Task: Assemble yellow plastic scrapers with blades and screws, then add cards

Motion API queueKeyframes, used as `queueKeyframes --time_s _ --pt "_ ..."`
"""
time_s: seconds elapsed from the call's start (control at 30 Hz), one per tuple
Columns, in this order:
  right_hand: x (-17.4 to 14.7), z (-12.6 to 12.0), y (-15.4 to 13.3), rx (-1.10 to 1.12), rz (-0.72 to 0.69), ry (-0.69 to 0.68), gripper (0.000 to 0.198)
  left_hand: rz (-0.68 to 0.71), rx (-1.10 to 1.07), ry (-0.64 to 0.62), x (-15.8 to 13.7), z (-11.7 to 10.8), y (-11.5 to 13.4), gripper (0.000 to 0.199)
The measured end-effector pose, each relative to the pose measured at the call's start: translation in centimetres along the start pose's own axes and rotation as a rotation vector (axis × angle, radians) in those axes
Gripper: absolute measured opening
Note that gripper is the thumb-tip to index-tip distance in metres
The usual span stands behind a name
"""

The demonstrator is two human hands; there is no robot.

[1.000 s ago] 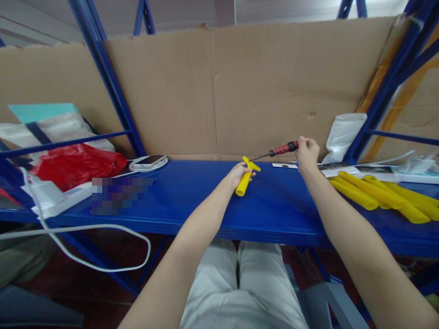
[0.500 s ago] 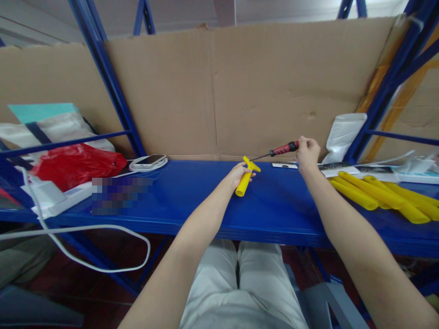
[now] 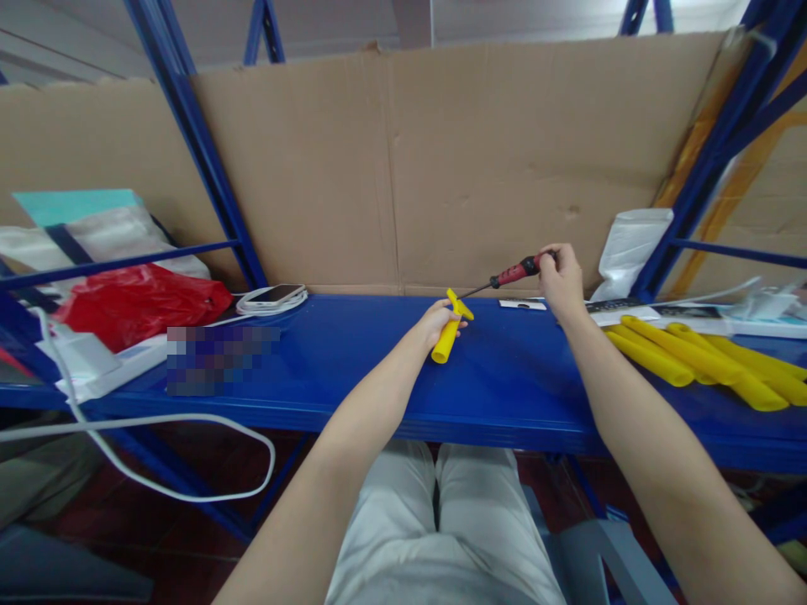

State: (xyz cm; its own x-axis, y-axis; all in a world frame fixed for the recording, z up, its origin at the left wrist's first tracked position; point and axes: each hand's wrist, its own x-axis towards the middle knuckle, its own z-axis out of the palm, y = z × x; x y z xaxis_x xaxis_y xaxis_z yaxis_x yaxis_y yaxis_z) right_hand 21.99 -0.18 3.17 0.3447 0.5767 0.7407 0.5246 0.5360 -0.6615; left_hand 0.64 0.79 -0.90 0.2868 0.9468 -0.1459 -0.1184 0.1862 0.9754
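My left hand (image 3: pixel 436 323) is closed around a yellow T-shaped plastic piece (image 3: pixel 446 338), its tube-like handle pointing down toward me above the blue shelf. My right hand (image 3: pixel 561 277) grips the end of a red and black screwdriver (image 3: pixel 515 273) between the fingers. The screwdriver's thin shaft slants down to the left, and its tip meets the head of the yellow piece. Exactly where the tip sits is too small to tell.
More yellow tubes (image 3: pixel 706 353) lie piled on the blue shelf (image 3: pixel 366 370) at the right. A phone (image 3: pixel 278 293) with a coiled white cable, a red plastic bag (image 3: pixel 145 302) and a white power strip (image 3: pixel 126 365) are at the left. Cardboard (image 3: pixel 441 168) walls the back.
My right hand has shifted slightly left and up, its fingers turned around the screwdriver's end. The yellow piece has moved a little to the left in my left hand.
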Motion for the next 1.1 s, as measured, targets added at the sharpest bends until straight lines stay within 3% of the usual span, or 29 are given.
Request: queueKeyframes --time_s 0.1,0.3,0.5,0.73,0.8,0.97,1.1 --pt "0.06 0.32 0.02 0.035 -0.005 0.049 0.013 0.006 0.008 0.007 0.07 -0.14 -0.08 0.063" --pt "-0.10 0.66 -0.32 0.152 0.109 0.010 0.017 0.010 0.005 0.008 0.05 -0.28 -0.04 0.061" --pt "-0.35 0.28 0.24 -0.032 0.085 0.023 0.033 -0.009 0.013 0.039 0.00 -0.31 0.10 0.061" --pt "-0.52 0.84 -0.13 0.160 0.312 -0.072 0.032 -0.017 0.011 0.048 0.18 -0.50 0.17 0.066" --pt "-0.45 0.86 -0.06 0.196 0.293 -0.079 0.034 -0.009 0.018 0.041 0.24 -0.49 0.11 0.067" --pt "-0.26 0.44 0.41 0.045 0.190 -0.019 0.039 0.000 0.036 0.036 0.21 -0.43 -0.03 0.062" --pt "-0.30 0.44 -0.06 0.171 0.276 -0.059 0.031 0.010 0.048 0.031 0.12 -0.35 -0.04 0.063"
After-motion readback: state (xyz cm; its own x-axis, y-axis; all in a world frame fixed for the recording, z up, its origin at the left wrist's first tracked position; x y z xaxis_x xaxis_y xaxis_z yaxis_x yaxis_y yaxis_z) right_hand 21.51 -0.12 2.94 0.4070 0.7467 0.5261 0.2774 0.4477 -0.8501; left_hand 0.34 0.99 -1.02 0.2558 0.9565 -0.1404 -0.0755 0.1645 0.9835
